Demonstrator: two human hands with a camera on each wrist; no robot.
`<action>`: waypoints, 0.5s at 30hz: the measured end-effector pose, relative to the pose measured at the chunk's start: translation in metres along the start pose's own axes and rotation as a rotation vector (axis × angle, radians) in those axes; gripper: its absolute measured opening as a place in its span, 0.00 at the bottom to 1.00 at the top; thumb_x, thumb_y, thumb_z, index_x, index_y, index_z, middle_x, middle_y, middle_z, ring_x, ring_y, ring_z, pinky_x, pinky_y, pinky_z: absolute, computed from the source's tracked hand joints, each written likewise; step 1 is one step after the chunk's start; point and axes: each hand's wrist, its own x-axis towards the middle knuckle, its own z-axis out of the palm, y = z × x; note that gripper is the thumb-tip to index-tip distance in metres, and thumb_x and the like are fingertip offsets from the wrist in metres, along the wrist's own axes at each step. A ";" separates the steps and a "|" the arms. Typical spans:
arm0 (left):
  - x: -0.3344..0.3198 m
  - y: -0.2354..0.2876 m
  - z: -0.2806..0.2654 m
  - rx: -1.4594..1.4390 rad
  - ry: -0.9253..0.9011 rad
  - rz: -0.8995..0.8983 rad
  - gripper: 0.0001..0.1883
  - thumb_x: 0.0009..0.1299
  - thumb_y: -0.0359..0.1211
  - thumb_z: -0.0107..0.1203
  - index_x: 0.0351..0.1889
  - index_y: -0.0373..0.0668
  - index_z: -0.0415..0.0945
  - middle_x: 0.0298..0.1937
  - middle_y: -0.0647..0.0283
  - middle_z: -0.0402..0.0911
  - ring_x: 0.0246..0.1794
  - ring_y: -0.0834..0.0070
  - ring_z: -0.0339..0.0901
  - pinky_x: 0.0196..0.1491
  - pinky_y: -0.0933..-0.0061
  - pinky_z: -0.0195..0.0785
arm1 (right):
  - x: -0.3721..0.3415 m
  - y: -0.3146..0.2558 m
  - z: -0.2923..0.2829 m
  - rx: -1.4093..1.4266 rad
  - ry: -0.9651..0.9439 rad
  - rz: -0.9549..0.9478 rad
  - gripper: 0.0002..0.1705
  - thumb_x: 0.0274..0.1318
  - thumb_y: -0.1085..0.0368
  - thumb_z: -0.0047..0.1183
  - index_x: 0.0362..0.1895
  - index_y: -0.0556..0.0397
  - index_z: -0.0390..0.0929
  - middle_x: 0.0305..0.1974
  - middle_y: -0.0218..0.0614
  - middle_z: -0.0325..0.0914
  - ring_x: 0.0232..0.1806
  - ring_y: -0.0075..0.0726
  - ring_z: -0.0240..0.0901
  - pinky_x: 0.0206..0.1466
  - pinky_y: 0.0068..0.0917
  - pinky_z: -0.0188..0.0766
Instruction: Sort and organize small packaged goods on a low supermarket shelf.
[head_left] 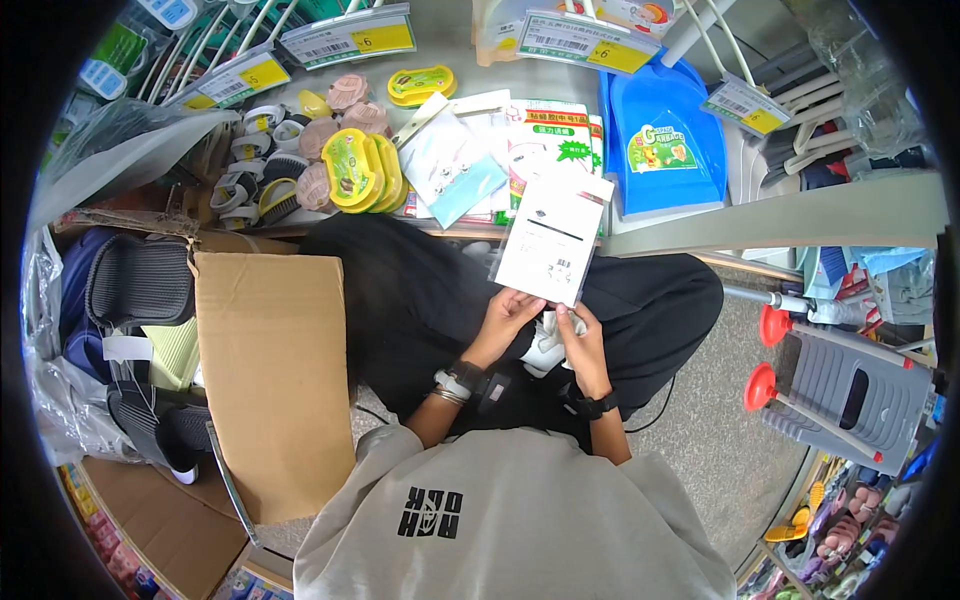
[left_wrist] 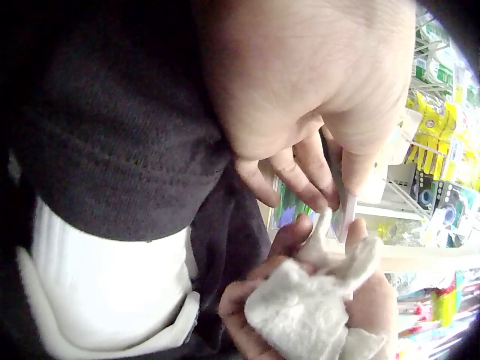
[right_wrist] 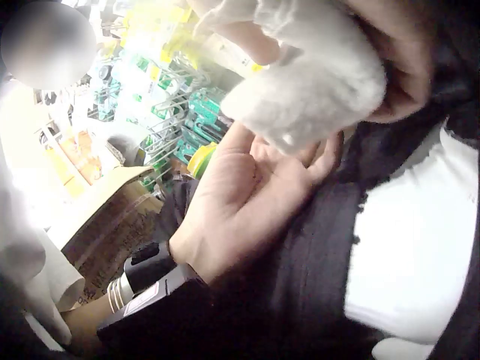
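Head view: the left hand [head_left: 508, 322] pinches the lower edge of a flat white packet [head_left: 548, 240]. The right hand [head_left: 586, 352] has its thumb at that same edge, with a white cloth [head_left: 575, 325] bunched against its fingers. The packet sticks out from the hands at 12 o'clock, its barcode facing up. From the hands, a blue dustpan [head_left: 668, 130] is at 1 o'clock, yellow boxes [head_left: 355, 168] are between 10 and 11, a cardboard box [head_left: 272, 370] is between 8 and 9, and a grey stool [head_left: 805, 385] is between 3 and 4.

Left wrist view: the left hand comes down from 12 o'clock, a thin edge between its thumb and fingers. Toward 5 o'clock, the right hand curls round the crumpled cloth. A dark trouser leg [left_wrist: 120, 142] is at 10 o'clock, above white footwear at 8.

Right wrist view: the cloth is at 1 o'clock, gripped by the right hand at 2. The left palm faces the camera near the middle, a black wristband [right_wrist: 148, 264] at 7.
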 end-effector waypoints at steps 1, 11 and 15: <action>0.001 0.000 -0.002 -0.003 -0.009 -0.004 0.17 0.71 0.23 0.52 0.58 0.31 0.68 0.57 0.55 0.76 0.59 0.73 0.72 0.62 0.72 0.64 | 0.003 -0.004 0.004 0.023 0.000 -0.023 0.16 0.65 0.58 0.52 0.39 0.62 0.77 0.30 0.28 0.76 0.32 0.16 0.65 0.34 0.17 0.64; 0.004 0.006 0.000 0.069 -0.102 0.056 0.27 0.73 0.28 0.51 0.69 0.38 0.57 0.61 0.52 0.71 0.59 0.71 0.70 0.64 0.67 0.63 | 0.053 -0.046 0.002 0.298 0.194 -0.016 0.19 0.68 0.56 0.49 0.42 0.63 0.78 0.33 0.26 0.75 0.34 0.16 0.64 0.37 0.16 0.61; 0.003 0.007 0.001 0.064 -0.109 0.050 0.26 0.74 0.29 0.51 0.69 0.38 0.58 0.60 0.53 0.72 0.59 0.70 0.71 0.64 0.67 0.63 | 0.071 -0.056 0.009 0.295 0.291 -0.023 0.21 0.68 0.54 0.49 0.42 0.63 0.77 0.33 0.27 0.76 0.35 0.17 0.65 0.37 0.17 0.61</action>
